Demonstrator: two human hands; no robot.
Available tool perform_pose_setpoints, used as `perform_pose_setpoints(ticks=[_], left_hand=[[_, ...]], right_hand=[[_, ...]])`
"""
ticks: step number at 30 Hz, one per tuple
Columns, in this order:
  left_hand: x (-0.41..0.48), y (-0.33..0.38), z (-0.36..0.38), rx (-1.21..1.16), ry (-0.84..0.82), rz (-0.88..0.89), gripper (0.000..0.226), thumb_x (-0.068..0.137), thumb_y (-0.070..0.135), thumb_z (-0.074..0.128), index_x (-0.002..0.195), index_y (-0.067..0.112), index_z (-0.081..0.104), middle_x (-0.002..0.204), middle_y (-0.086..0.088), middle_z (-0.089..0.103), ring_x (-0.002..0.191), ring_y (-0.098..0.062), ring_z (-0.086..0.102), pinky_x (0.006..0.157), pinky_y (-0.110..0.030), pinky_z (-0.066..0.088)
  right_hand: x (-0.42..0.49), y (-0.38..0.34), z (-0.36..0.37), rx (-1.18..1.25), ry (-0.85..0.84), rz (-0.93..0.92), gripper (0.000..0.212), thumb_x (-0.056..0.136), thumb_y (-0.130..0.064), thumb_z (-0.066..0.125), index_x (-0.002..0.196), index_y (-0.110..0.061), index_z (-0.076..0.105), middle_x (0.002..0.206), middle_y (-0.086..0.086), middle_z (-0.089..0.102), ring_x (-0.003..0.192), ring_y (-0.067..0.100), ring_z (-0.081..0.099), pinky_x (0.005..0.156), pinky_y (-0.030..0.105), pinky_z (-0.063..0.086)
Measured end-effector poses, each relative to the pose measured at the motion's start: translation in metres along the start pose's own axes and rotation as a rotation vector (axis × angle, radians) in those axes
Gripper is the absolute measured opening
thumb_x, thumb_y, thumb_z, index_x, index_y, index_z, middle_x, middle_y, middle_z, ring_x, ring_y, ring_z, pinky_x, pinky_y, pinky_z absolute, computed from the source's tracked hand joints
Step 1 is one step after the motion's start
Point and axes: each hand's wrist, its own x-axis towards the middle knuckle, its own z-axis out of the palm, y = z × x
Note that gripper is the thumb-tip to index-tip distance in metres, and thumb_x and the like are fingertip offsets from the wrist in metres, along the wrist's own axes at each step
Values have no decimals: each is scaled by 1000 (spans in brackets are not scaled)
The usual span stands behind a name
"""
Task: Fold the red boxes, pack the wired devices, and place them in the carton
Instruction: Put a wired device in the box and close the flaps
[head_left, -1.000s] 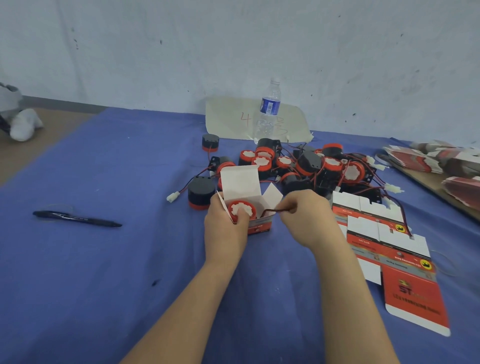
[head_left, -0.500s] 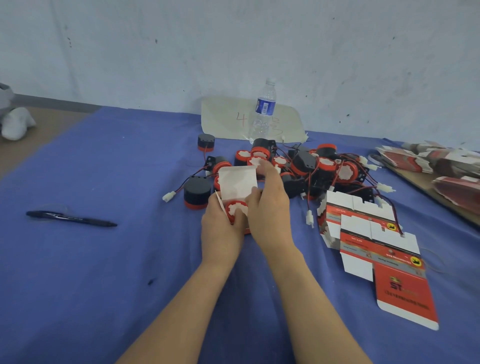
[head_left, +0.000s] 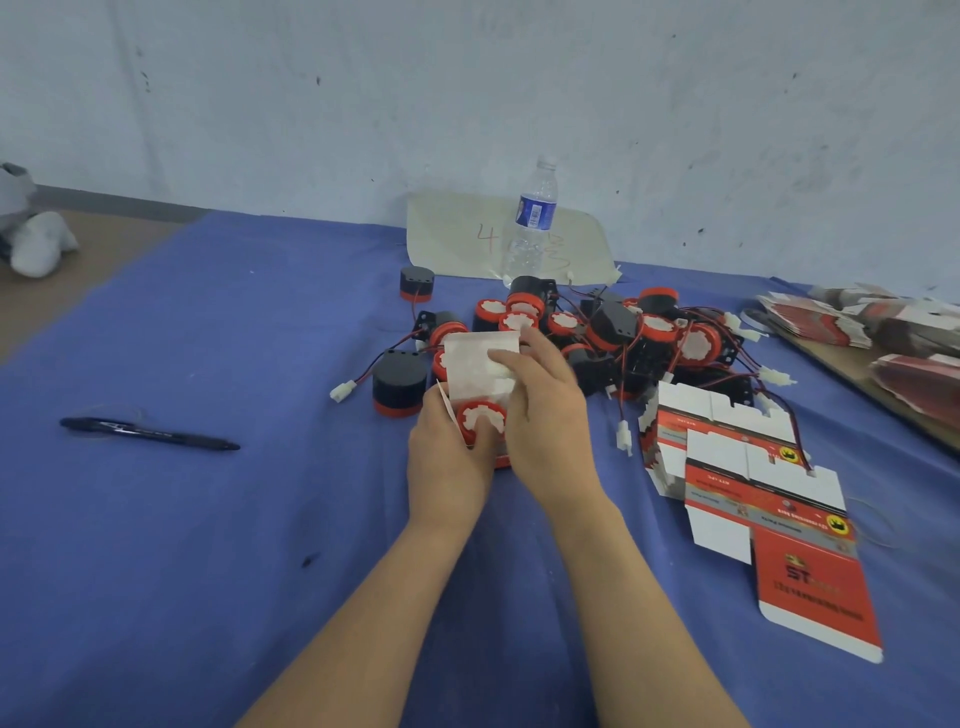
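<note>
Nearest on the blue-covered table (head_left: 208, 545), both forearms reach in toward its middle. There the left hand (head_left: 447, 462) wraps round the near side of a small red box (head_left: 470, 364), its thumb laid on the red-and-white face of the wired device (head_left: 480, 413) that sits inside. The right hand (head_left: 545, 415) comes over the box's right side, its fingers curled onto the upright white lid flap, the index finger lying across the flap's right part. The step in hand looks to be closing the lid. To do it well, first check that the device's lead is wholly inside the box, since it cannot be seen from here. Then bring the flap down toward the near side in one motion, and lift the left thumb off the device only as the tuck tab meets the front wall, so the box holds square. Toward the right edge lie flat box blanks (head_left: 769, 499), unfolded; toward the left edge lies a pen (head_left: 150, 434). Just beyond the hands is the pile of wired devices (head_left: 623, 338) — leads tangled — and at the far edge a water bottle (head_left: 535, 218) stands by a paper sheet (head_left: 457, 239). The carton is not in view.
</note>
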Motion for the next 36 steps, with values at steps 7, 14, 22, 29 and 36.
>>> perform_pose_setpoints(ticks=[7,14,22,29,36], left_hand=[[1,0,0,22,-14,-18,30,92,14,56,120,17,46,119,-3,60,107,-20,58,88,-39,52],[1,1,0,41,-21,-8,33,93,18,55,125,17,45,124,-1,59,111,-19,56,89,-38,53],[0,-1,0,42,-18,41,28,93,16,56,118,21,46,116,1,61,104,-17,59,81,-28,52],[0,-1,1,34,-29,52,26,92,14,57,114,23,46,115,0,62,104,-18,59,83,-34,53],[0,-2,1,42,-31,47,24,93,18,57,114,23,46,114,1,61,102,-17,59,80,-31,53]], right_hand=[[7,13,-24,-41,176,131,32,97,-13,51,128,-15,60,102,0,50,84,11,47,75,21,40],[8,12,-26,108,235,135,38,97,-6,45,131,-19,57,100,1,68,91,19,64,82,32,52],[8,16,-13,2,72,74,25,93,-2,50,109,-3,70,116,-1,45,89,-4,48,72,-6,31],[7,23,-6,-79,-27,66,22,93,-13,57,109,-3,68,126,1,43,83,2,42,70,-5,33],[7,27,-1,-151,-68,103,22,93,-22,59,107,-7,69,121,-4,46,78,4,45,64,8,37]])
